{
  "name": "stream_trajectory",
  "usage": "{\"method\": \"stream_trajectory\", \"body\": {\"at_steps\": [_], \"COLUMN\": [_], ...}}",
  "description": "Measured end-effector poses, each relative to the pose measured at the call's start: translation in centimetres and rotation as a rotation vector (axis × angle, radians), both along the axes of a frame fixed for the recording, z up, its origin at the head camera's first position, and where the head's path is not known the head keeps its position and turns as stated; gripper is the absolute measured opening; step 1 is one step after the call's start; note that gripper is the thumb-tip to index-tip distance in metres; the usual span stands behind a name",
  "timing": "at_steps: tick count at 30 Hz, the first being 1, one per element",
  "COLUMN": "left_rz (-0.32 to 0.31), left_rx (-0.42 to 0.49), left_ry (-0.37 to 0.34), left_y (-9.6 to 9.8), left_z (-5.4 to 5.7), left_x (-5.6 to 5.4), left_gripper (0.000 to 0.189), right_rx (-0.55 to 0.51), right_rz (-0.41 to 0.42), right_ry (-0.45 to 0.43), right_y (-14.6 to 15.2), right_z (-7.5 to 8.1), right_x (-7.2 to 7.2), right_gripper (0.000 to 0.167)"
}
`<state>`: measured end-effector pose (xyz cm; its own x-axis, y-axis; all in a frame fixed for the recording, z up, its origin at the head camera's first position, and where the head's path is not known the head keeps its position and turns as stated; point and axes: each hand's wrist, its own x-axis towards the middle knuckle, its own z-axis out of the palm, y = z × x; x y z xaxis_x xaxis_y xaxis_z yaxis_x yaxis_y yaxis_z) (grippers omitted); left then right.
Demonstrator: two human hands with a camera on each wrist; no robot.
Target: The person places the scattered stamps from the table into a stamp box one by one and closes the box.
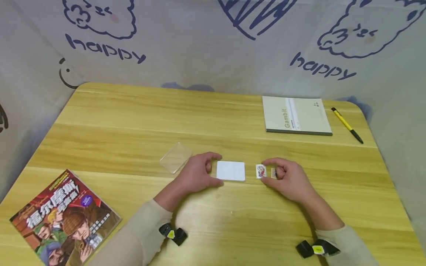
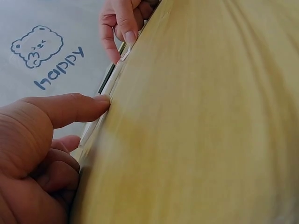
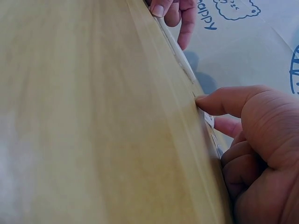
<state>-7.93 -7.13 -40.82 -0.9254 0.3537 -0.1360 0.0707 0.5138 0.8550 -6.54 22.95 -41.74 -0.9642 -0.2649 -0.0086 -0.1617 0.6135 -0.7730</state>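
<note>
A flat white rectangle that looks like a stack of cards (image 1: pixel 231 171) lies on the wooden table. My left hand (image 1: pixel 196 171) holds its left end, thumb at the near edge and index finger at the far edge. To the right, my right hand (image 1: pixel 291 180) pinches a small white card with a colourful print (image 1: pixel 260 171) between thumb and index finger. A pale-edged bit (image 1: pixel 273 173) shows between those fingers; whether it belongs to the same card I cannot tell. Both wrist views are nearly level with the tabletop (image 2: pixel 187 116), so the cards appear as thin edges.
Just left of my left hand lies a clear plastic case or lid (image 1: pixel 174 158). An illustrated book (image 1: pixel 66 221) sits at the table's near left. Toward the back right are a pale notebook (image 1: pixel 296 115) and a yellow-black pen (image 1: pixel 347 125). A printed curtain (image 1: pixel 199 48) hangs behind the table.
</note>
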Motion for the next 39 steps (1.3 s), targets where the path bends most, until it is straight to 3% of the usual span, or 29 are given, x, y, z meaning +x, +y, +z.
{"method": "stream_trajectory", "body": {"at_steps": [21, 33, 39], "left_rz": [-0.006, -0.009, -0.010], "left_rx": [-0.028, -0.022, -0.025], "left_ry": [-0.007, -0.001, -0.008], "left_y": [0.0, -0.1, -0.1], "left_z": [0.1, -0.1, -0.2], "left_x": [0.0, -0.1, -0.2], "left_gripper": [0.066, 0.067, 0.068], "right_rx": [-0.098, -0.213, -0.185], "right_rz": [-0.053, -0.034, -0.017], "right_ry": [0.020, 0.032, -0.004], "right_y": [-0.8, -4.3, -6.2], "right_z": [0.8, 1.0, 1.2], "right_x": [0.5, 0.3, 0.0], "right_gripper": [0.038, 0.036, 0.036]}}
